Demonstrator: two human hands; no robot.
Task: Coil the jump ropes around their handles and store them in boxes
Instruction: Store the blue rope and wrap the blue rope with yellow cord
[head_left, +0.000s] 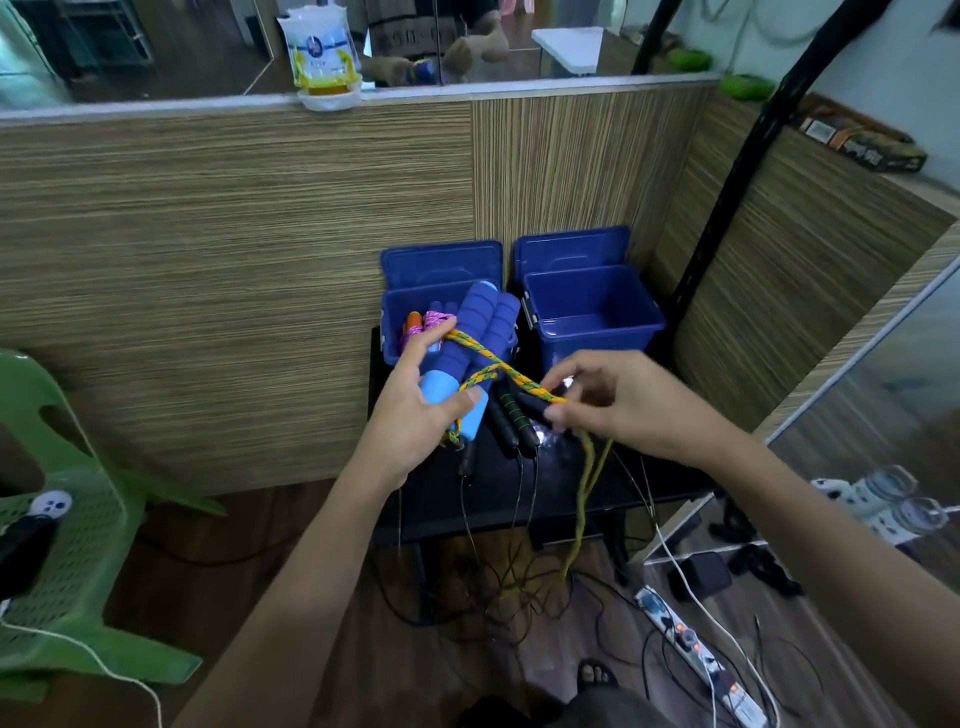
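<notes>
My left hand (415, 405) grips a pair of blue foam handles (475, 343), held side by side above the black table (587, 483). A yellow-green braided rope (498, 371) crosses the handles. My right hand (618, 400) pinches that rope to the right of them, and the rest hangs down to the floor. Black jump rope handles (511, 423) with thin black cords lie on the table under my hands. Two open blue boxes stand behind: the left box (397, 322) holds a pink rope (426, 325) with orange handles, the right box (592, 312) shows nothing inside.
A striped wooden partition (234, 260) rises behind the table. A green plastic chair (67, 519) stands at the left. Tangled cords and a power strip (696, 654) lie on the wooden floor at the right. A black pole (727, 197) leans beside the right box.
</notes>
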